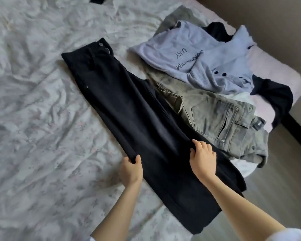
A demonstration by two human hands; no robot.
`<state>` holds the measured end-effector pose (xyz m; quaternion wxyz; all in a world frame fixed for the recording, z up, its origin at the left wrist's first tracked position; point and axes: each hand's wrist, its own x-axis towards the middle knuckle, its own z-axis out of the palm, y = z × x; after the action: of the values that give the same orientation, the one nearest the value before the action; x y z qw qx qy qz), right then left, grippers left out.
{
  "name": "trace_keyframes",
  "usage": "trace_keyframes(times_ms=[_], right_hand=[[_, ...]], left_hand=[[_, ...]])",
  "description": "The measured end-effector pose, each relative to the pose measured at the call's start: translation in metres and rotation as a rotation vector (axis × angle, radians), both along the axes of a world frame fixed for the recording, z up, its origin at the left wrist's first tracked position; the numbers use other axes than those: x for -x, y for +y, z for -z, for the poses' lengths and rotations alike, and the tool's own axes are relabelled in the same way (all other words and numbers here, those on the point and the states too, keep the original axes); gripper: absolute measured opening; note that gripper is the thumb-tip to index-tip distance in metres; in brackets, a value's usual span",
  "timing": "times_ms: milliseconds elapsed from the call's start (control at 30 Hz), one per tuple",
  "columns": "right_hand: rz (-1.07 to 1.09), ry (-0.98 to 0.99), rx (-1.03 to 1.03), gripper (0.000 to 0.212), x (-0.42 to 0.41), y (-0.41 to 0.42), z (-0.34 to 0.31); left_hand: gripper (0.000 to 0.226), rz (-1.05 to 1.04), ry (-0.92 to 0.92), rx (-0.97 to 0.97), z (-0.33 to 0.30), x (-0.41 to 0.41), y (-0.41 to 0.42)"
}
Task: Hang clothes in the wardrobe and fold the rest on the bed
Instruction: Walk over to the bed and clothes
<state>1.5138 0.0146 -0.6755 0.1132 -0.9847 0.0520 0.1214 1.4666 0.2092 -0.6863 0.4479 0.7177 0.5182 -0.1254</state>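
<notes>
Black trousers lie lengthwise on the bed, legs laid one over the other, waistband and button far from me, hems hanging past the near edge. My left hand pinches the left edge of the legs about midway down. My right hand grips the right edge at the same height. To the right sit grey-green jeans, a pale blue printed top and a pale blue buttoned knit.
The bed has a wrinkled pale floral cover. A dark garment lies at the right edge, another black piece behind the tops. Something white lies under the jeans. Floor lies to the right.
</notes>
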Motion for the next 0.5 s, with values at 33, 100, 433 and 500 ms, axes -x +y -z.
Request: trace_keyframes(times_ms=[33, 100, 433, 500], right_hand=[[0.032, -0.029, 0.002, 0.035, 0.004, -0.004, 0.001], [0.067, -0.029, 0.033, 0.033, 0.01, -0.014, 0.002], [0.106, 0.282, 0.027, 0.018, 0.051, -0.089, 0.004], [0.074, 0.185, -0.031, 0.011, 0.054, -0.101, 0.0]], left_hand=[[0.023, 0.035, 0.018, -0.036, 0.0, 0.004, -0.003], [0.031, 0.064, 0.022, -0.089, -0.001, 0.011, -0.005], [0.027, -0.008, -0.062, 0.153, -0.002, 0.034, -0.026], [0.031, -0.031, -0.069, 0.149, -0.008, 0.038, -0.041]])
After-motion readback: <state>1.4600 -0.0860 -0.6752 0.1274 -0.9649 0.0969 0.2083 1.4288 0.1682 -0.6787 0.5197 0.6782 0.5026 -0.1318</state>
